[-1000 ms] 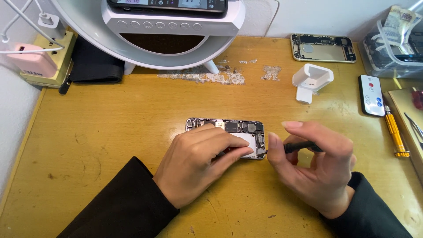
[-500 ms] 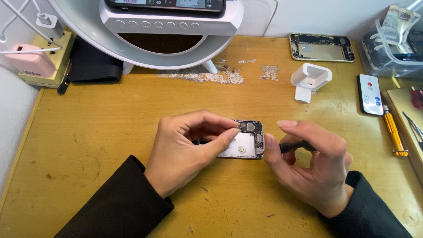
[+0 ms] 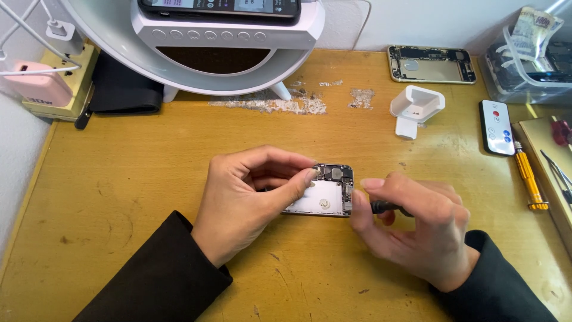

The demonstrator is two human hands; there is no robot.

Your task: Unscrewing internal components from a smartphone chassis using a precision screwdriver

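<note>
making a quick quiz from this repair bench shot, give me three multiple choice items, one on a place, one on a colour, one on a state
1. Where does the white remote lie?
A. right of the white plastic stand
B. under the ring lamp
C. by the pink charger

2. What colour is the handle of the screwdriver lying at the right?
A. blue
B. orange
C. green

3. In what state is the phone under the hands?
A. sealed, screen lit
C. still boxed
B. opened, inner parts showing

Answers: 1 A, it lies just right of the stand. 2 B, the handle is orange. 3 B, its board and metal plate show between the left hand and the right hand, which grips a dark tool.
</note>
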